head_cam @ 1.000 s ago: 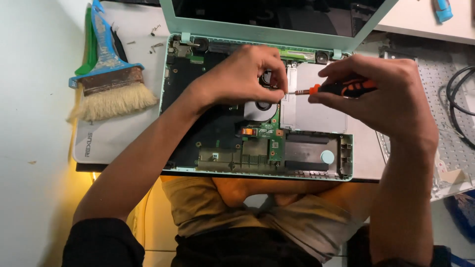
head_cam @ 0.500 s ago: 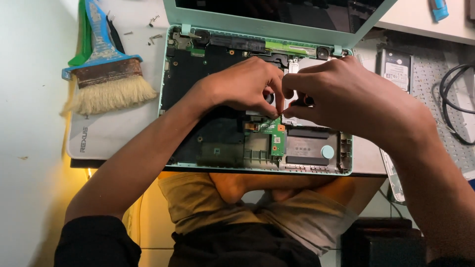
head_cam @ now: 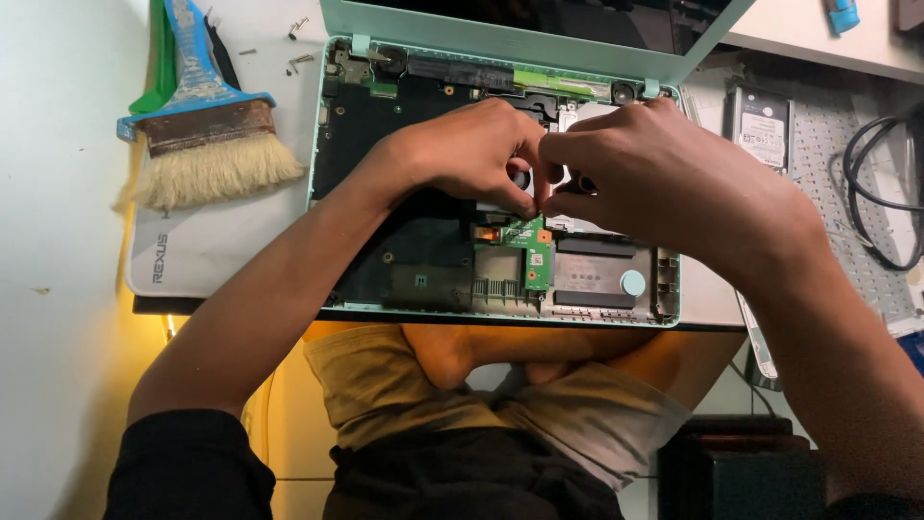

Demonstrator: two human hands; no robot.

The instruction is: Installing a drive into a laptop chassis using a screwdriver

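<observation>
A: Quick rundown, L to R?

B: Far left of the left hand [head_cam: 472, 154]: wide pale-bristle brush with blue plastic handle [head_cam: 207, 144], lying on a flat white plastic panel [head_cam: 221, 241]. A few small loose metal screws [head_cam: 298, 63] just above it. All same spots as before.

A: And the hands?

B: Both over the opened mint-green laptop base w/ exposed dark internals [head_cam: 496, 183]. Left hand curled, fingertips pinched down just above the small green circuit board [head_cam: 527, 246]. Right hand [head_cam: 664, 183] meets it fingertip to fingertip, also curled tight. Can't tell what's pinched, too small and hidden.

A: Diff vs a sec ago?

B: Then the right hand held an orange-handled screwdriver; not visible now. Right hand has moved in toward the left.

A: Further right?

B: Silver rectangular hard drive [head_cam: 765, 120] beyond the right hand, on a grey perforated mat [head_cam: 852, 241]; black cable loop [head_cam: 881, 207] at the edge.
</observation>
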